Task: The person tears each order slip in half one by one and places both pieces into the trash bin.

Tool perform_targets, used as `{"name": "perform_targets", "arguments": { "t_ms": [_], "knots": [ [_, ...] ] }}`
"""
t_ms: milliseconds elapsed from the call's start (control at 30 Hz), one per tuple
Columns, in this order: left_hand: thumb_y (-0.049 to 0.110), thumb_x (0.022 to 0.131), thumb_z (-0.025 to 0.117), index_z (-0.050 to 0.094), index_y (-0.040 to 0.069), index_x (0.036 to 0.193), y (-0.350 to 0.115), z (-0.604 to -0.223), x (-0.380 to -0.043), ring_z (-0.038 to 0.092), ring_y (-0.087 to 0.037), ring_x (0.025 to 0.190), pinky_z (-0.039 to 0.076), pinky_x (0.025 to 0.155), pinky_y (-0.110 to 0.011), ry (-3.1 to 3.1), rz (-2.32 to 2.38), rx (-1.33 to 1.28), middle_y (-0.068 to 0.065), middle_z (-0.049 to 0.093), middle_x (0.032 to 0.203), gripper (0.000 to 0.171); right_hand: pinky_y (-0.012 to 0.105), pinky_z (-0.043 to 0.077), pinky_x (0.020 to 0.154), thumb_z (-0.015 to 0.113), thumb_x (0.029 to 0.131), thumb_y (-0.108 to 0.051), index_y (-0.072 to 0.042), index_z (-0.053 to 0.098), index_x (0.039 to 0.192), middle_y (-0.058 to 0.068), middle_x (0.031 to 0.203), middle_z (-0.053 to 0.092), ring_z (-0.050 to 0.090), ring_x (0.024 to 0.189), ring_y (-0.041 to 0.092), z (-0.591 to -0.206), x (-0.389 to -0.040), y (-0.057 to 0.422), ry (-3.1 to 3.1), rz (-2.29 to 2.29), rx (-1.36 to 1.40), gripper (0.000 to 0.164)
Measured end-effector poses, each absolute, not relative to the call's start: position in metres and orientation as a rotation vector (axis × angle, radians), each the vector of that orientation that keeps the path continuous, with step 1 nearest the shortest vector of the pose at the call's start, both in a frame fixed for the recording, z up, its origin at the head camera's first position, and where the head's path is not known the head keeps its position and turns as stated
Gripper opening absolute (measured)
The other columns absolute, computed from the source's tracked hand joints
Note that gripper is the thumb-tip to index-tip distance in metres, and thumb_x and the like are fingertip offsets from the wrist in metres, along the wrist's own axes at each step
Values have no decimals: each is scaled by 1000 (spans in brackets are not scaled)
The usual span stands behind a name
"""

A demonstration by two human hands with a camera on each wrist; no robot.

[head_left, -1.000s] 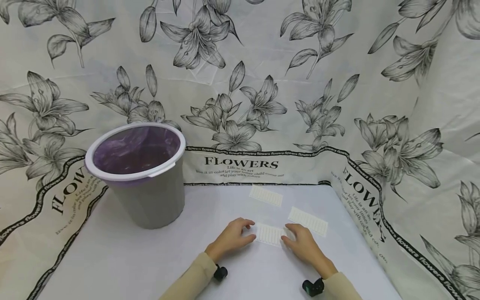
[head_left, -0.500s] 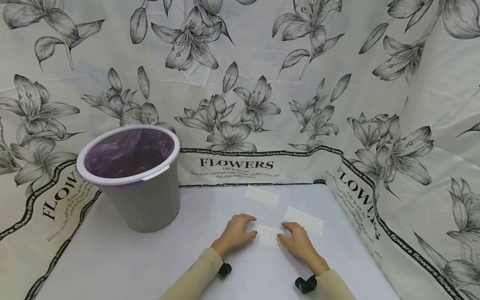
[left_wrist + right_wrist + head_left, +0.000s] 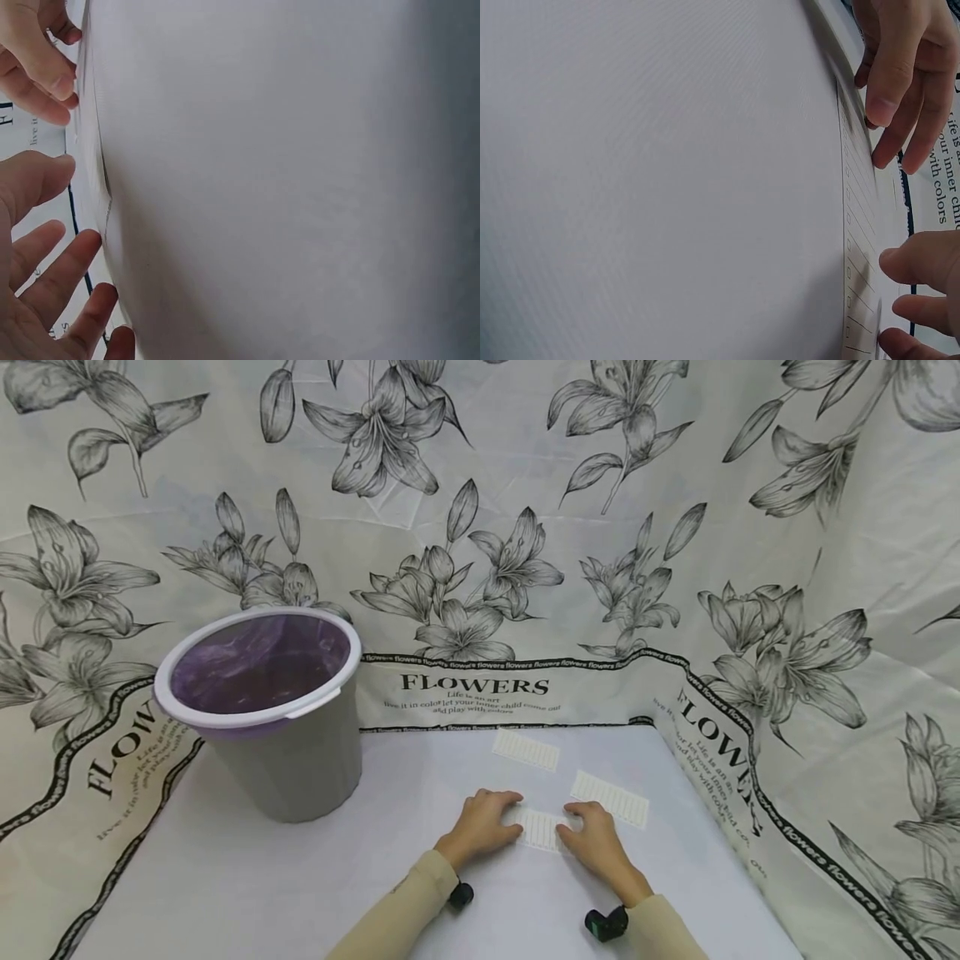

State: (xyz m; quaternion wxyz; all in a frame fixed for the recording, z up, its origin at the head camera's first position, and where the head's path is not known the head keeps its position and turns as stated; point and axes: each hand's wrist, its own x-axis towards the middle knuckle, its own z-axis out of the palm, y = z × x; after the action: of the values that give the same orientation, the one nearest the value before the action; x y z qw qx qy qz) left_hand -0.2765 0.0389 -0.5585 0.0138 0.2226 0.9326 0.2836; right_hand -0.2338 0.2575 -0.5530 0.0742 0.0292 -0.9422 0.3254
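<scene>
A thin white sheet with ruled strips (image 3: 542, 831) lies flat on the white table, between the two hands. In the right wrist view its near edge shows slanted lines and a row of small boxes (image 3: 851, 262). My left hand (image 3: 480, 828) is at the sheet's left end, fingers gently curved and thumb apart from them. At its right end is my right hand (image 3: 597, 843), thumb and fingers also parted, fingertips over the edge. Neither hand pinches anything. Two similar ruled sheets lie farther back, one at the rear (image 3: 527, 751) and one to the right (image 3: 611, 799).
A grey bin (image 3: 300, 772) with a white rim and purple liner stands at the left of the table. Flower-printed cloth (image 3: 465, 560) hangs behind and along the sides. Each wrist carries a small black camera.
My left hand has shifted slightly right, over the near sheet's left end. The right hand stays about where it was. The head view has swung a little; the sheets lie unmoved.
</scene>
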Motion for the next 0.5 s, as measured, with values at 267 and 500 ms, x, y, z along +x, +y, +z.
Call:
{"name": "perform_targets", "arguments": {
  "t_ms": [267,500],
  "knots": [
    [27,82,86,72,21,128,36,-561,-272,62,-24,116,46,95,-45,2924,855,727,1,73,127,49,57,50,97,78,82,-3,7,73,110,22,110,68,63,109,41,-553,-234,250,-2852,960,77,30],
    [17,77,88,75,21,122,35,-562,-269,63,-26,117,45,93,-47,2932,841,702,-1,73,127,47,54,54,88,79,82,-5,1,75,101,18,102,71,67,99,35,-552,-239,246,-2884,930,38,21]
  ]
}}
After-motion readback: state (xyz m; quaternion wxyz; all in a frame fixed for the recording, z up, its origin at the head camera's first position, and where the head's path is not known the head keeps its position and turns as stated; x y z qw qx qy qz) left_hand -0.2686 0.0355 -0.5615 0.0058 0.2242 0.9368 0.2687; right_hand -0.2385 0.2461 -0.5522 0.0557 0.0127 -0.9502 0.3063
